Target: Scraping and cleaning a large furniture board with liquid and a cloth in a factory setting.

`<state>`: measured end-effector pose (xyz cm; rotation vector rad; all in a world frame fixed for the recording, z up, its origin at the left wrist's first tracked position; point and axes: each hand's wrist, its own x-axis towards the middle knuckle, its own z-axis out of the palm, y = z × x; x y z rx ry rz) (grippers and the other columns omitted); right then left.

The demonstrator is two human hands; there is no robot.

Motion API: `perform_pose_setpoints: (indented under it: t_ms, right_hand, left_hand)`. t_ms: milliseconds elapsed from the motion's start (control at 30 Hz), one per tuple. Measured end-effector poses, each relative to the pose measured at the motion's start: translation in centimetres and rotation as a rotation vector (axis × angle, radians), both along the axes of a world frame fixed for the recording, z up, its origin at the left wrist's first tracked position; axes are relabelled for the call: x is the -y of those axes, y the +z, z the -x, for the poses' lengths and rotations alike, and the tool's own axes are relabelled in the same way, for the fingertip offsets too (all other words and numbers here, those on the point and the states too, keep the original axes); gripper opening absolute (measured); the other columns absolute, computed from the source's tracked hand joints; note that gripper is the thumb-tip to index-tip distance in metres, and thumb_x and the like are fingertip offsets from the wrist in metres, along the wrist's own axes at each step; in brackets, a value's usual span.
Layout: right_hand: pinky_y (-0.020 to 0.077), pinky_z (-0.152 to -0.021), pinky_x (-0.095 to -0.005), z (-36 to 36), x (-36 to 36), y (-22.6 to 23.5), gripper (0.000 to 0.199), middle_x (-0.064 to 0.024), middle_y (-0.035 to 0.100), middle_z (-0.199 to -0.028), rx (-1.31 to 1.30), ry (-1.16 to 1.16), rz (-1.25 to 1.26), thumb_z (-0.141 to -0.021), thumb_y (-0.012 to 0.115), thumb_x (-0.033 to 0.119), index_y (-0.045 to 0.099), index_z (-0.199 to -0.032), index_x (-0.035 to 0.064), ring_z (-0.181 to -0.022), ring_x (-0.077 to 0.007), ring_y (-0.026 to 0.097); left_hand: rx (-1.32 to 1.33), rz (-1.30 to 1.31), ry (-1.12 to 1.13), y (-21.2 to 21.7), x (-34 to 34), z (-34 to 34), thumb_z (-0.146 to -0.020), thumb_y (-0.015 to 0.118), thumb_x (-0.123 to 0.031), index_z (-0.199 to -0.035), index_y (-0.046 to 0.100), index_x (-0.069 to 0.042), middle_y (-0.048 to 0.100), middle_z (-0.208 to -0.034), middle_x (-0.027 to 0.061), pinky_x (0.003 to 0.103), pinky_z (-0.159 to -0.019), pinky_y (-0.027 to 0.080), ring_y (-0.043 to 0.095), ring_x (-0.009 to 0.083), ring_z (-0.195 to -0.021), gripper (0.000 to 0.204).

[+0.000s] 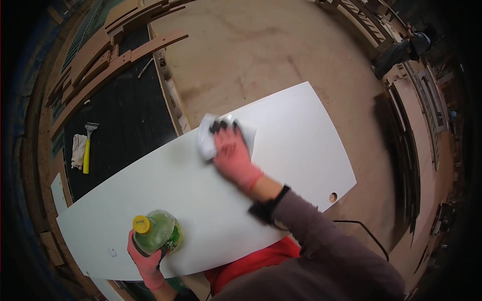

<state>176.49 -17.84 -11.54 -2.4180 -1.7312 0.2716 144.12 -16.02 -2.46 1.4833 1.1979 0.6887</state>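
A large white panel [196,200] with a round hole near its right corner lies before me. My right hand [232,150], in a pink glove with dark fingertips, presses a white cloth [206,140] onto the panel near its far edge; the hand is slightly blurred. At the near left, my left hand [147,261], also in a pink glove, is wrapped round a clear green plastic bottle [161,226] with a yellow cap. The bottle is over the panel; whether its base touches is hidden.
Left of the panel is a black-topped bench [125,105] holding a yellow-handled scraper [87,150], a whitish cloth [78,150] and curved wooden strips [95,70]. A black cable [369,233] hangs at the right. Stacked boards [404,150] stand beyond, with another person [401,55] farther back.
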Motion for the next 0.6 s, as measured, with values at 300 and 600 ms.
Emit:
perform_pose_setpoints:
  t_ms: [300, 600]
  right_hand:
    - [0.0212, -0.11, -0.0469, 1.2, -0.2, -2.2, 0.055, -0.02, 0.053, -0.121, 0.02, -0.112, -0.18, -0.074, 0.062, 0.027, 0.051, -0.118, -0.0045, -0.122, -0.0346, 0.042]
    - [0.0221, -0.111, -0.0428, -5.2, -0.7, -5.2, 0.05, -0.0174, 0.055, -0.118, 0.15, -0.319, -0.462, -0.072, 0.056, 0.016, 0.052, -0.119, -0.0014, -0.119, -0.0294, 0.047]
  left_hand:
    - [-0.183, -0.036, -0.092, 1.1, -2.4, -2.2, -0.053, 0.073, -0.021, -0.111, 0.054, 0.002, 0.06, -0.101, 0.0092, 0.031, -0.085, 0.045, 0.057, 0.0192, -0.09, 0.065]
    - [-0.242, -0.03, -0.217, 2.5, -6.5, -5.8, -0.05, 0.074, -0.024, -0.109, 0.055, 0.003, 0.061, -0.096, 0.0086, 0.03, -0.086, 0.044, 0.057, 0.0188, -0.09, 0.067]
